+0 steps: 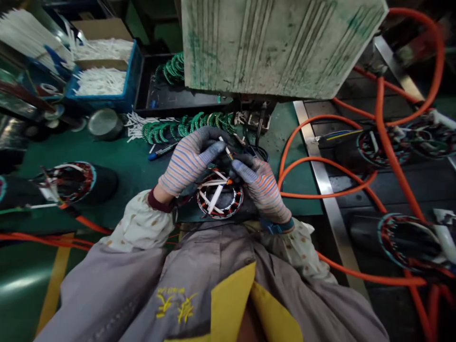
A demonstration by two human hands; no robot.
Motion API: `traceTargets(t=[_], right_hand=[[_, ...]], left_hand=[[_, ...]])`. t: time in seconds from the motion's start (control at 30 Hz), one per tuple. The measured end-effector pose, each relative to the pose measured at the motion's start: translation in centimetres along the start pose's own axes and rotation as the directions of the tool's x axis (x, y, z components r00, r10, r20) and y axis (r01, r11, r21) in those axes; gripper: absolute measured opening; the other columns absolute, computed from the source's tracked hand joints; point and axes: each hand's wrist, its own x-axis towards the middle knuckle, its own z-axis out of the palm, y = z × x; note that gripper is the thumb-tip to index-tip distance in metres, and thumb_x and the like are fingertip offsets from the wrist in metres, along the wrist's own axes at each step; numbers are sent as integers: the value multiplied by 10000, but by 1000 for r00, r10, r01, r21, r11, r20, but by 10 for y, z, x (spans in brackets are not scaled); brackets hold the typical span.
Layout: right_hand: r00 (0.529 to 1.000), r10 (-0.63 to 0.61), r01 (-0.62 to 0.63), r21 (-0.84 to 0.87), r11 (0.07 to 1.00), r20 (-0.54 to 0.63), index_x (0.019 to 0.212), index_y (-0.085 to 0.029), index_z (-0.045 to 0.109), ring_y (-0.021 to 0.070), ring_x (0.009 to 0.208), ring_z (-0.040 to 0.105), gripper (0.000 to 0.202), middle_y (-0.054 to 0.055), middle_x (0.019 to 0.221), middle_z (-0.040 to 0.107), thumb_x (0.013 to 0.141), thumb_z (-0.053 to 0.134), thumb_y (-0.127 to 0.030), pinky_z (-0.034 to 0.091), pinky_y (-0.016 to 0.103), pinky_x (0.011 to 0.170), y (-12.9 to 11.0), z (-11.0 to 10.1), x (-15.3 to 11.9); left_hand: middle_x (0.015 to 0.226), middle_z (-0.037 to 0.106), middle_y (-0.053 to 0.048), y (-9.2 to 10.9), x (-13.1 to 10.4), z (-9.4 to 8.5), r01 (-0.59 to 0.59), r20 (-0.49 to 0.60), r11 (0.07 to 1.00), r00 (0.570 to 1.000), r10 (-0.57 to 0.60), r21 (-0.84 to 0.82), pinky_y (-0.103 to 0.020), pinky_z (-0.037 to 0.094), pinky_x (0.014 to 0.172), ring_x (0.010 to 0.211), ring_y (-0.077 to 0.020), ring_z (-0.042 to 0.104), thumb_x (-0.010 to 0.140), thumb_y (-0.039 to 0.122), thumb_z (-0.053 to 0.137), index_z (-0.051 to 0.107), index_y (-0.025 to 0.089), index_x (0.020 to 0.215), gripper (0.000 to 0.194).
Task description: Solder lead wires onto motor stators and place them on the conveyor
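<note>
In striped, grey-fingered gloves, both hands meet above a motor stator [239, 205] with red and white windings. My left hand [188, 159] is closed, thumb and fingers pinching a thin white sleeve [228, 151]. On the other side my right hand [261, 183] is closed on a wire end that runs into this sleeve; its fingers partly hide the wire. Below the hands, a wider white tube [215, 198] and several pale sleeved leads lie across the stator's opening. An orange spot [229, 181] marks where leads come together.
Green slotted strips [188, 127] and white sleeves lie behind the hands, near a blue marker [162, 152]. A blue bin [131, 71] holds white sleeves. A large pale box [278, 47] overhangs the bench. Orange hoses [285, 161] loop at right; another stator [93, 178] is at left.
</note>
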Motion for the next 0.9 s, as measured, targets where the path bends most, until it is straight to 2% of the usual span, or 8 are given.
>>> traceTargets(t=[0.13, 0.3, 0.5, 0.63, 0.8, 0.9], right_hand=[[999, 4, -4, -3, 1000, -43, 909, -252, 812, 148, 672, 572, 543, -33, 725, 687, 815, 1023, -743, 581, 323, 676, 0, 4, -1], [999, -15, 14, -26, 1000, -31, 877, -252, 797, 149, 680, 573, 513, -37, 710, 674, 834, 1019, -713, 589, 328, 698, -2, 3, -2], [1000, -17, 16, -59, 998, -2, 869, -257, 788, 160, 705, 594, 573, -34, 707, 669, 856, 1008, -786, 605, 339, 736, -3, 2, -2], [999, -25, 25, -31, 999, -20, 866, -252, 797, 164, 716, 616, 611, -31, 716, 679, 836, 1014, -823, 607, 339, 747, -2, 3, -2], [999, -41, 41, -1, 999, -26, 822, -247, 805, 164, 706, 650, 609, -7, 757, 750, 835, 1025, -815, 615, 335, 736, 2, 1, -2], [1000, -24, 24, 6, 1000, 17, 892, -248, 848, 188, 763, 718, 604, 12, 826, 816, 831, 1038, -817, 649, 352, 777, 5, -6, -2]], left_hand=[[1072, 871, -94, 1, -1, 1, 23, -13, 998, 1000, -22, 62, -410, 737, 919, 1080, -320, 865, 1066, 851, 816, 788, 257, 1148, 600], [1103, 880, -86, 0, -2, 1, -3, -48, 995, 999, 8, 103, -422, 739, 981, 1083, -312, 868, 1099, 822, 806, 807, 265, 1175, 562], [1134, 887, -93, 2, 2, -4, -15, 16, 989, 1000, 13, 145, -442, 738, 1017, 1119, -327, 867, 1091, 801, 823, 837, 261, 1159, 544], [1134, 887, -94, 2, 2, -5, -5, 12, 991, 1000, 3, 135, -441, 738, 993, 1150, -345, 869, 1071, 787, 859, 844, 268, 1143, 525], [1101, 882, -85, 4, -6, -2, -13, -9, 992, 1000, 14, 122, -444, 734, 1016, 1078, -317, 867, 1066, 794, 868, 835, 259, 1098, 537], [1073, 870, -89, 7, -9, -1, -3, -11, 995, 1000, 4, 103, -445, 734, 1005, 1057, -315, 863, 1039, 781, 913, 831, 249, 1053, 538]])
